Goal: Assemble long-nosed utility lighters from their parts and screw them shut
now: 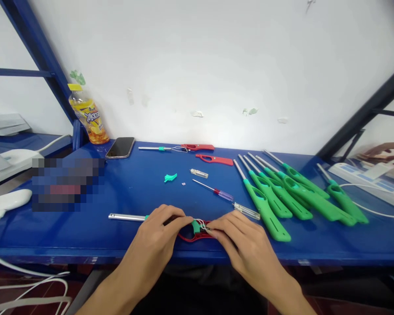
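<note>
1 red lighter (202, 235), open — L grip (159, 236) holding it, R grip (248, 238) pinching it nr wires (202, 222).

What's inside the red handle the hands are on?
A green piece and thin white wires show inside the red handle. The left hand and right hand cover its ends, so whatever lies under them can't be seen.
</note>
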Demonstrator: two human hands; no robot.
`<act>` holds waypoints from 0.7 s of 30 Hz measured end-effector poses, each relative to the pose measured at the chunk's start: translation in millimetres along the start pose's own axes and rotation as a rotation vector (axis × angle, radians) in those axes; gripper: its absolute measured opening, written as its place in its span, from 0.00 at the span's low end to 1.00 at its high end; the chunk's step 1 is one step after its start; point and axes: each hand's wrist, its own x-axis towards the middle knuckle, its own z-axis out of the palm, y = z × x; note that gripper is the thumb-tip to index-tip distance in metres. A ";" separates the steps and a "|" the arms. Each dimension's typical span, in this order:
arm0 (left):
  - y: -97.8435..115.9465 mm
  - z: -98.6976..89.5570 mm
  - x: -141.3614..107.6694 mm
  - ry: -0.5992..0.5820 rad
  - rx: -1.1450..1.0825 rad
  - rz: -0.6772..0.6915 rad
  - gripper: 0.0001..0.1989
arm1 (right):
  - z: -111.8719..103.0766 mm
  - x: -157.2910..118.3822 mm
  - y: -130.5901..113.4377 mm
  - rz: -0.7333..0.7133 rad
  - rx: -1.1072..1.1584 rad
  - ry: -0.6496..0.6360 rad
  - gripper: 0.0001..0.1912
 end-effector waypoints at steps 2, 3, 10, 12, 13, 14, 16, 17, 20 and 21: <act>0.0 0.3 0.0 0.005 0.000 0.012 0.14 | 0.2 0.1 -0.3 -0.007 -0.003 0.008 0.05; 0.0 0.3 0.2 0.006 -0.006 0.014 0.14 | 0.4 0.2 -0.4 -0.009 -0.005 0.010 0.04; -1.1 -2.2 1.6 -0.020 -0.052 -0.013 0.17 | 0.7 0.6 0.6 -0.008 0.014 0.011 0.04; -1.5 -2.1 1.6 -0.021 -0.055 -0.031 0.17 | 0.6 0.7 0.6 -0.009 0.021 0.005 0.04; -1.4 -2.0 1.5 -0.023 -0.052 -0.038 0.17 | 0.5 0.6 0.4 -0.008 0.023 0.002 0.04; -1.0 -2.0 1.2 -0.024 -0.052 -0.044 0.17 | 0.3 0.5 0.2 -0.009 0.023 0.000 0.04; 1.0 -2.6 0.2 -0.035 -0.072 -0.057 0.16 | -0.1 0.0 -0.3 -0.009 0.018 -0.006 0.04; 2.4 -3.2 -0.3 -0.045 -0.088 -0.069 0.14 | -0.3 -0.2 -0.5 -0.006 0.015 -0.011 0.05; 6.7 -5.3 -1.7 -0.091 -0.118 -0.098 0.10 | -1.0 -0.6 -0.1 -0.006 0.010 -0.019 0.04; 7.6 -5.8 -1.9 -0.104 -0.118 -0.097 0.10 | -1.0 -0.6 0.4 -0.006 0.008 -0.018 0.04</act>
